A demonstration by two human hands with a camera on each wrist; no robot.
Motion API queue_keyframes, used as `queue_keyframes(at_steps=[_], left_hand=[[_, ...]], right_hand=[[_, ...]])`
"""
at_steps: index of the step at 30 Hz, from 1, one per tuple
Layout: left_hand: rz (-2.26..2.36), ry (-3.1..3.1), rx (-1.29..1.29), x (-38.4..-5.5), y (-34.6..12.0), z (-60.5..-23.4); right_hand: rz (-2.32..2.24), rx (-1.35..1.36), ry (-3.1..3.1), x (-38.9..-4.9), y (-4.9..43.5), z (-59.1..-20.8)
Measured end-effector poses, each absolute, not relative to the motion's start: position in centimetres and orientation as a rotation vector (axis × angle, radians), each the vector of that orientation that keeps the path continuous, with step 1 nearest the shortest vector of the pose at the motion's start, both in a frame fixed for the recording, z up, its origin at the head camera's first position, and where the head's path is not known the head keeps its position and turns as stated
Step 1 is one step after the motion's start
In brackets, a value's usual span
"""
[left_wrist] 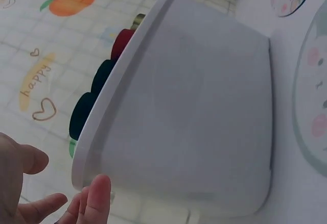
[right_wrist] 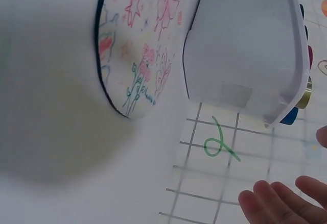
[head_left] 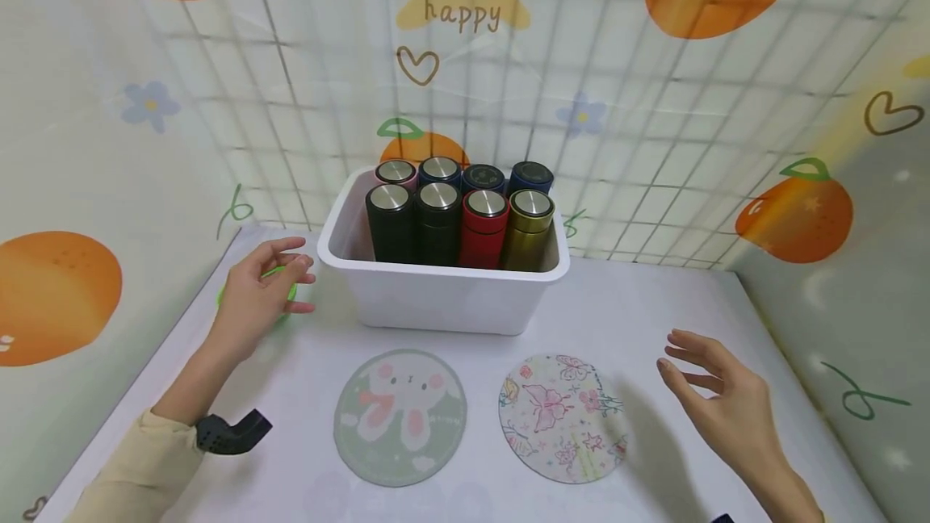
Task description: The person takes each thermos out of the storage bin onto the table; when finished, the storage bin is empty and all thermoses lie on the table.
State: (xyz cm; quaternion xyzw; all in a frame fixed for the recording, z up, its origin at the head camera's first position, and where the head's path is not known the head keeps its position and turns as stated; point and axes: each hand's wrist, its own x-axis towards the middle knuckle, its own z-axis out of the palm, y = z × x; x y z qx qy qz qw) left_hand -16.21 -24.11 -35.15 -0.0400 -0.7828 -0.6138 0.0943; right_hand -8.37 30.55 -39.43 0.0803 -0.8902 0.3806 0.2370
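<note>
Several vacuum flasks stand upright in a white plastic bin [head_left: 450, 297] at the back of the table. In the front row are two black flasks [head_left: 392, 232], a red flask [head_left: 483, 236] and a gold flask [head_left: 526, 236]; behind them show the tops of pink and dark blue ones. My left hand [head_left: 254, 289] hovers just left of the bin, fingers loosely bent and holding nothing. A bright green item [head_left: 292, 293] is mostly hidden behind it. Over the table's right side hangs my right hand [head_left: 726, 394], also holding nothing, its fingers relaxed and apart from the bin.
Two round mats lie in front of the bin: a green rabbit mat [head_left: 400, 418] on the left and a butterfly-patterned mat [head_left: 563, 418] on the right. A printed cloth [head_left: 465, 103] over a wire grid rises behind the white table [head_left: 639, 305], with cloth walls at both sides.
</note>
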Motion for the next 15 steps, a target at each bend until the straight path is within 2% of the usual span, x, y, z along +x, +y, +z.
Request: queue_keyframes(at_steps=[7, 15], left_hand=[[-1.790, -2.363, -0.072, -18.0, -23.7, -34.4], [-2.003, -2.308, 0.047, -19.8, -23.5, -34.1]], right_hand=[[1.030, 0.246, -2.429, -9.1, 29.9, -39.0], [1.020, 0.329, -2.383, -9.6, 29.2, -38.2]])
